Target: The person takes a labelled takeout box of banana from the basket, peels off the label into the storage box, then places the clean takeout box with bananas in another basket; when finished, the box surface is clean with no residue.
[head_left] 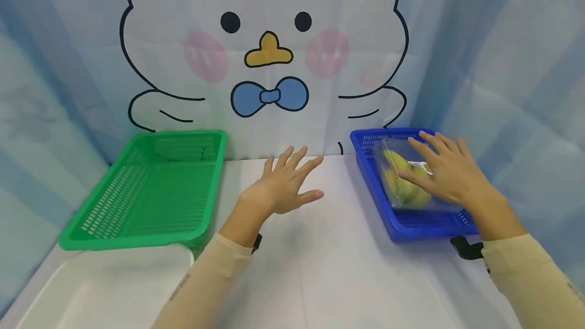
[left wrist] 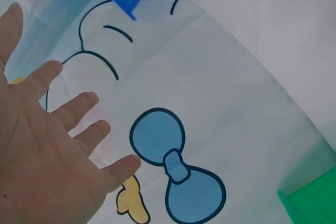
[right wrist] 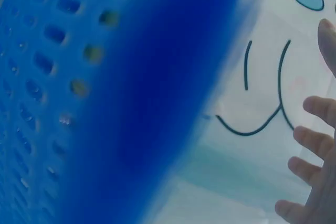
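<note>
My right hand (head_left: 450, 169) hovers over the blue basket (head_left: 397, 230) with its fingers spread. Inside that basket lies a clear plastic box (head_left: 388, 187) with yellow fruit (head_left: 399, 179) and a small white label; the hand overlaps part of the box in the head view. My left hand (head_left: 281, 182) is held above the white table between the two baskets, fingers straight and apart, nothing in it. In the left wrist view the palm (left wrist: 47, 166) faces the camera bare. The right wrist view has the blue basket's wall (right wrist: 147, 77) close up and the right fingers (right wrist: 315, 142) extended.
A green basket (head_left: 183, 187) stands at the left rear, with a white bin (head_left: 132, 263) in front of it. Behind the white table (head_left: 320, 268) hangs a curtain (head_left: 269, 131) with a cartoon face and a blue bow tie; curtains also flank both sides.
</note>
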